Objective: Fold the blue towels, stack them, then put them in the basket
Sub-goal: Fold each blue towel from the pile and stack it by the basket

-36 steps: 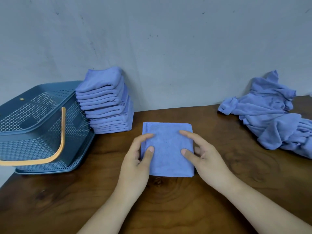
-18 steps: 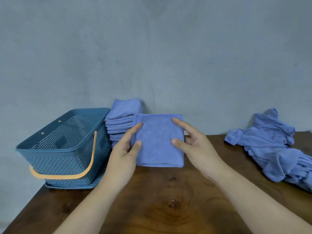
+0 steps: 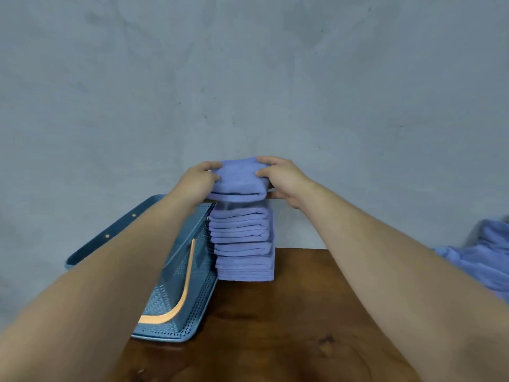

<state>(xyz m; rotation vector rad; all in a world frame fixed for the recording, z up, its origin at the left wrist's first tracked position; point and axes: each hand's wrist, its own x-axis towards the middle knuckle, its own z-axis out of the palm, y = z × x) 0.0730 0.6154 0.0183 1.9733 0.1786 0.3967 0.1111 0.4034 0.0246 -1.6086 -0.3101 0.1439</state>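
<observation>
Here, the left hand (image 3: 199, 179) and right hand (image 3: 283, 177), fingers clamped on a folded blue cloth towel (image 3: 238, 180), hold it just over the tall stack of folded blue towels (image 3: 242, 244) beside the perforated blue plastic basket (image 3: 187, 271) on the wooden surface (image 3: 289, 312).

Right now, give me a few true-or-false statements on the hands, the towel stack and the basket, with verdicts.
1. The left hand and the right hand both grip one folded towel over the stack. True.
2. The stack stands inside the basket. False: it stands on the table, beside the basket.
3. At the right edge of the view lie unfolded towels. True.
4. The basket's handle is blue. False: it is orange.
</observation>
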